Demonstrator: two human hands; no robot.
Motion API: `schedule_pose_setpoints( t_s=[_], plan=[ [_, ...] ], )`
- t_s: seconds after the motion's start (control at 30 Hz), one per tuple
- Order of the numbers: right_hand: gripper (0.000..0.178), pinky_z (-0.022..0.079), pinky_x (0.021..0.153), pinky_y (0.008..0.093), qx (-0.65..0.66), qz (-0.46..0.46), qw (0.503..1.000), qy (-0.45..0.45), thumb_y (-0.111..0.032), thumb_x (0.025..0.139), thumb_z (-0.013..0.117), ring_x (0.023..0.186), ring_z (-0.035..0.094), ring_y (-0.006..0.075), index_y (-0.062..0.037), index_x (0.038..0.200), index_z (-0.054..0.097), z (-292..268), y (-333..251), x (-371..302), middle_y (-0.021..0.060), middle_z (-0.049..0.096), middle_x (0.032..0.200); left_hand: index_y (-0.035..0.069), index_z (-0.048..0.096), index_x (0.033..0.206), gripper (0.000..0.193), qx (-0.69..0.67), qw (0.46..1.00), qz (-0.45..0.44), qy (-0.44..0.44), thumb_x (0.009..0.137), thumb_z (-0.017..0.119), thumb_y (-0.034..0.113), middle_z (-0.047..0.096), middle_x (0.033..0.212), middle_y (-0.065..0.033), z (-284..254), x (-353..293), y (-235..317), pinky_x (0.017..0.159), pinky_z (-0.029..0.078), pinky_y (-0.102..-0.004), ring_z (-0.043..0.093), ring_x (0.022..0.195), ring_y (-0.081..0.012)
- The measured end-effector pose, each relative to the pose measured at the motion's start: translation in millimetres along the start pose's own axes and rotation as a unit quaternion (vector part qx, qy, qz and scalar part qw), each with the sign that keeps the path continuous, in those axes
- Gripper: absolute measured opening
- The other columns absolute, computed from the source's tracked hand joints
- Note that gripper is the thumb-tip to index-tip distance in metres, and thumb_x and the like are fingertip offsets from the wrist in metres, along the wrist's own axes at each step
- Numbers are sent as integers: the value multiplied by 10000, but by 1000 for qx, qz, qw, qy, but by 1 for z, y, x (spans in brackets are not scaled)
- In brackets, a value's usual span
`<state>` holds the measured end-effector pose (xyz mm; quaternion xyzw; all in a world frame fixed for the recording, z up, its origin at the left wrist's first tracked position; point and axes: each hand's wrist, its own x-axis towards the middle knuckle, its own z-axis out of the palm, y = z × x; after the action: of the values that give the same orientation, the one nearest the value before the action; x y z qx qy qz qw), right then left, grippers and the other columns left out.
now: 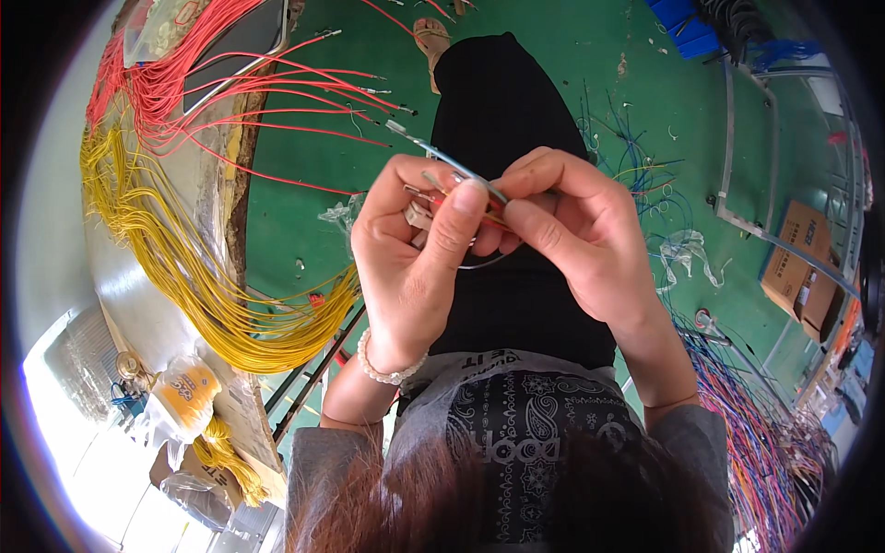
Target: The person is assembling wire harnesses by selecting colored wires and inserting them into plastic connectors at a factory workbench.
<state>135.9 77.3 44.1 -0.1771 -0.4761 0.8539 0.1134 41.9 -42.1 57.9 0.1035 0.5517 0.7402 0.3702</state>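
In front of my lap, both hands are raised close together. My left hand [415, 258] is closed, its thumb pressing on a light blue wire [433, 150]. That wire slants up to the left and has a metal terminal [396, 127] at its tip. A small whitish connector [418, 216] sits against the left fingers, with a few metal tips and bits of red and yellow beside it. My right hand [581, 235] pinches the wires just right of the left thumb. A dark thin wire [487, 264] loops beneath the hands. What lies inside the fingers is mostly hidden.
On the left, a worktable [138, 267] carries bundled red wires [157, 83] and yellow wires [267, 332], their ends hanging over its edge. A yellow-labelled plastic container [187, 396] stands nearer. At right are a cardboard box [800, 263], a metal frame [728, 138] and hanging multicoloured wires [747, 415].
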Motion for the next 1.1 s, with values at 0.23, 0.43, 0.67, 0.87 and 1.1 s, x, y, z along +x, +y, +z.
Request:
schedule_pose_setpoints(
  t_s=[0.23, 0.43, 0.67, 0.87, 1.1],
  plan=[
    [134, 531, 765, 266, 16, 3, 999, 29, -16, 910, 561, 855, 629, 148, 51, 1024, 542, 2, -2, 1, 95, 618, 951, 54, 503, 866, 140, 35, 999, 19, 26, 919, 605, 133, 581, 693, 11, -5, 6, -3, 472, 361, -151, 459, 540, 5],
    [120, 556, 788, 302, -19, 15, 999, 26, 16, 891, 577, 868, 650, 174, 57, 999, 544, 2, 0, 2, 96, 609, 938, 55, 503, 861, 142, 3, 998, 39, 45, 920, 605, 133, 503, 628, 56, -5, 9, -4, 442, 267, -160, 361, 503, 15],
    [109, 533, 784, 263, -129, -21, 991, 32, 13, 889, 587, 857, 645, 157, 56, 983, 552, 0, 7, 3, 81, 601, 923, 54, 491, 865, 107, 87, 985, 128, 78, 940, 552, 99, 448, 637, 43, -8, 9, -7, 435, 192, -187, 284, 497, -3],
    [81, 514, 748, 237, -106, -21, 994, 23, 10, 892, 573, 799, 625, 128, 43, 961, 547, 2, 3, -1, 54, 572, 896, 26, 550, 887, 95, 43, 993, 92, 66, 894, 632, 73, 565, 744, 33, -10, 8, -4, 571, 361, -142, 447, 633, 10],
    [80, 499, 667, 227, -164, 0, 986, 2, 18, 876, 588, 750, 597, 109, 40, 944, 553, 3, -1, -2, 50, 552, 884, 18, 573, 871, 96, 140, 980, 138, 38, 863, 665, 44, 559, 705, 45, -10, 3, 3, 535, 337, -134, 430, 605, 16]
  ],
)
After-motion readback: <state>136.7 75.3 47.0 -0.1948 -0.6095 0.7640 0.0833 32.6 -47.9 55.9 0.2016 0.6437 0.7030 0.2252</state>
